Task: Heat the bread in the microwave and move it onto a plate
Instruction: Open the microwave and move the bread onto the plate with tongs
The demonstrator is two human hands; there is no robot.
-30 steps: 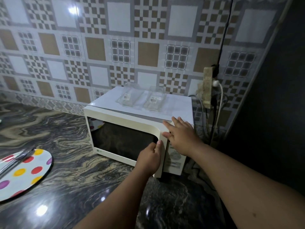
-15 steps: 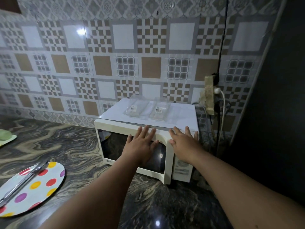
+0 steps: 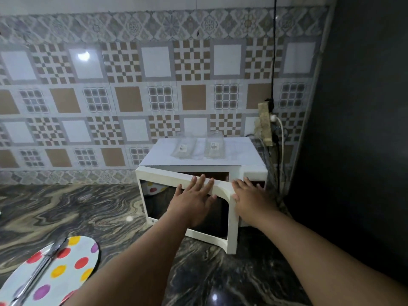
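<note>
A white microwave (image 3: pixel 242 155) stands on the dark marbled counter against the tiled wall. Its door (image 3: pixel 231 219) is ajar, with the free right edge swung out toward me. My left hand (image 3: pixel 194 199) lies flat, fingers spread, on the door's upper front. My right hand (image 3: pixel 251 199) rests open on the microwave's front by the control panel, just right of the door edge. Through the door window I see a spotted plate (image 3: pixel 154 188) inside. No bread is visible. A second polka-dot plate (image 3: pixel 70 283) lies at the lower left with metal tongs (image 3: pixel 44 263) on it.
Two clear plastic containers (image 3: pixel 198 146) lie on top of the microwave. A wall socket with a plug and cables (image 3: pixel 267 122) hangs just right of it. A dark wall (image 3: pixel 364 129) closes off the right side. Marbled counter (image 3: pixel 77 208) stretches to the left.
My left hand has let go of the door's edge and now lies flat on the door front. My right hand stays on the microwave's front. The camera has pulled back and up.
</note>
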